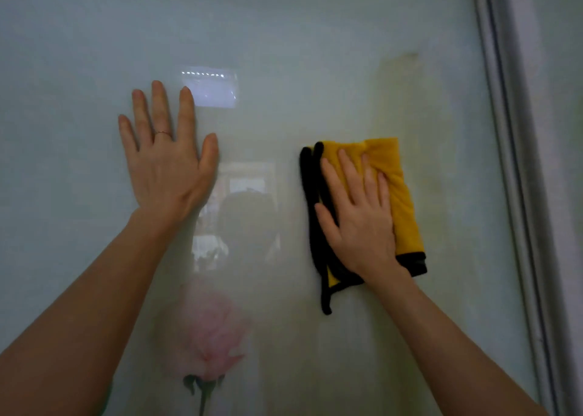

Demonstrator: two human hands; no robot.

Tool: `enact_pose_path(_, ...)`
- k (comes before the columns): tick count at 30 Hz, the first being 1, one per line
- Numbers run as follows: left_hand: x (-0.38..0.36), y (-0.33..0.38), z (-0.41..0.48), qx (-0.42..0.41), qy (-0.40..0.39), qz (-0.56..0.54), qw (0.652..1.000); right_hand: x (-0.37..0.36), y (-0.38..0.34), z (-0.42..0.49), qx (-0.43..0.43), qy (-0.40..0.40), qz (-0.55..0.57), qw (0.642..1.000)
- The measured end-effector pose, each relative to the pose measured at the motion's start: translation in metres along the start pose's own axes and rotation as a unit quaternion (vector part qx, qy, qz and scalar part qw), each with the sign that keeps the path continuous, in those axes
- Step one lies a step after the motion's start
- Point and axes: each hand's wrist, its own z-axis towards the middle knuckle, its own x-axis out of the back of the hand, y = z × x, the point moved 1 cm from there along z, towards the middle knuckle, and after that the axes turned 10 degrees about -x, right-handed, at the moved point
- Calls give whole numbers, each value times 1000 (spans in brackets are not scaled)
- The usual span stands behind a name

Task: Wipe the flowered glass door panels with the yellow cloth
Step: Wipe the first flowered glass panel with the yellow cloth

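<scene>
Found cloth (399, 191) pressed flat on glass (284, 36) at three o'clock under right hand (359, 223), fingers (348, 169) straight, slightly spread, long axis twelve-to-six; left hand (164, 169) braced at nine, splayed, holding nothing.

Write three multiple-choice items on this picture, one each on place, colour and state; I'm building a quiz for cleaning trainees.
1. Where is the pink flower on the glass panel?
A) below the left hand
B) above the left hand
C) at the top edge
2. The yellow cloth has edging that is:
A) white
B) black
C) red
3. The right hand is:
A) pinching a corner
B) off the cloth
C) pressing flat on the cloth
Answers: A, the flower sits low on the panel; B, black trim shows; C, straight fingers lie on the cloth.
</scene>
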Motion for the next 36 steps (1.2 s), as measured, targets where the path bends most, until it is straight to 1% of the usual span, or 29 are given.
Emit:
enact_pose_path(3,-1,-1,0,0,0,8,1000,0,29,-1,-143,31,-21,989)
enact_pose_path(4,-2,0,1,0,1,10,1000,-2,30,-5,-172,37,-30,984)
enact_pose_path(6,-3,0,0,0,0,10,1000,-5,17,-13,-199,46,-42,978)
enact_pose_path(8,-4,1,-1,0,3,6,1000,-7,-8,-21,-184,52,-44,981)
enact_pose_path(12,-5,1,-1,-5,7,7,1000,-10,-60,-13,-55,23,-10,998)
enact_pose_path(15,-4,0,0,-12,4,8,1000,-12,-66,23,-1,16,9,1000)
enact_pose_path(17,-4,-2,0,-13,4,10,1000,-13,-55,42,-4,17,3,1000)
enact_pose_path(18,-4,-2,0,-15,6,10,1000,-14,-46,48,-23,22,-3,999)
enact_pose_path(21,-6,-2,0,-23,18,2,1000,-13,-21,47,-121,41,-24,991)
enact_pose_path(23,-7,-1,0,-26,24,2,999,-13,-10,35,-164,46,-33,985)
enact_pose_path(27,-12,0,1,-37,53,-7,998,-12,-9,6,-192,53,-49,979)
enact_pose_path(30,-16,12,3,-46,84,-34,995,-11,-20,-9,-177,50,-64,981)
enact_pose_path(33,-18,31,3,-61,83,-58,993,-9,-31,-14,-119,38,-48,991)
enact_pose_path(36,-23,59,0,-103,80,-60,990,-6,-30,-3,-42,20,-7,999)
